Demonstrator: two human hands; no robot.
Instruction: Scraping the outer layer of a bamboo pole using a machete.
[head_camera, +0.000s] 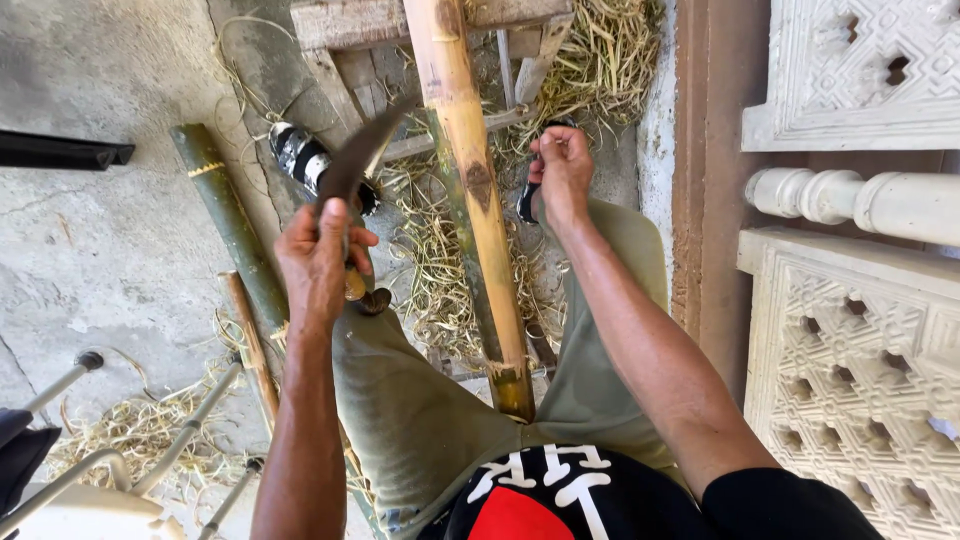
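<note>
Fingers (345, 240) of the left hand (318, 265) wrapped around a curved knife (358, 160), right hand (562, 172) pinching something small, bamboo pole (478, 190) between the knees, rough concrete floor (100, 250) with straw shavings (440, 260), carved white stone panels (860, 340) at right.

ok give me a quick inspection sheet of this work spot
surface: bare concrete floor, cracked
job's things: yellow bamboo pole between the knees; curved knife
clutter: bamboo shavings; green bamboo piece; thin stick
hands: left hand grips the knife handle, blade up; right hand closed beside the pole, contents unclear
cables: nothing seen
surroundings: carved white panels and baluster at right; wooden frame; metal chair legs
</note>
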